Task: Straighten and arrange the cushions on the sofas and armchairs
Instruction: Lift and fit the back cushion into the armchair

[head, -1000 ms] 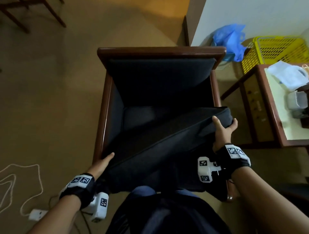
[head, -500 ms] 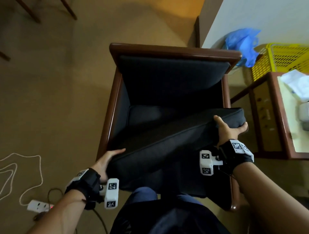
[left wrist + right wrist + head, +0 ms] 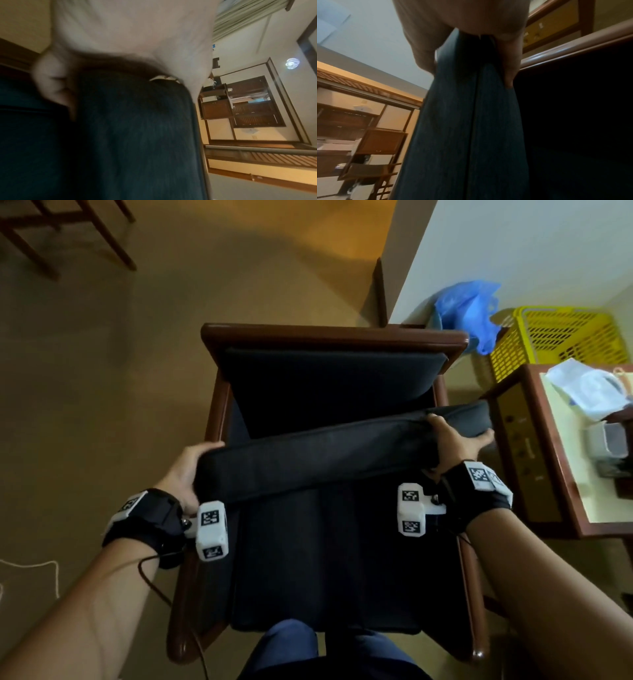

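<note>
A dark seat cushion [image 3: 325, 460] stands on edge, lifted above the wooden armchair [image 3: 329, 337]. My left hand [image 3: 186, 470] grips its left end, and my right hand [image 3: 452, 440] grips its upper right edge. The cushion's right corner reaches past the chair's right arm. Close up, the dark fabric of the cushion [image 3: 130, 135] fills the left wrist view under my left hand [image 3: 51, 83]. In the right wrist view the cushion [image 3: 471, 121] hangs pinched between my thumb and fingers [image 3: 510, 56]. The back cushion [image 3: 329, 385] leans against the chair's backrest.
A wooden side table [image 3: 534, 508] with a white bag and small containers stands right of the chair. Behind it are a yellow basket [image 3: 555, 337] and a blue plastic bag [image 3: 469, 306]. A white cord [image 3: 30, 566] lies on the carpet at left. Chair legs [image 3: 68, 237] show top left.
The seat cushion has been raised from a slant in the chair to standing on edge. My left hand came up with its left end, and my view moved closer over the chair.
</note>
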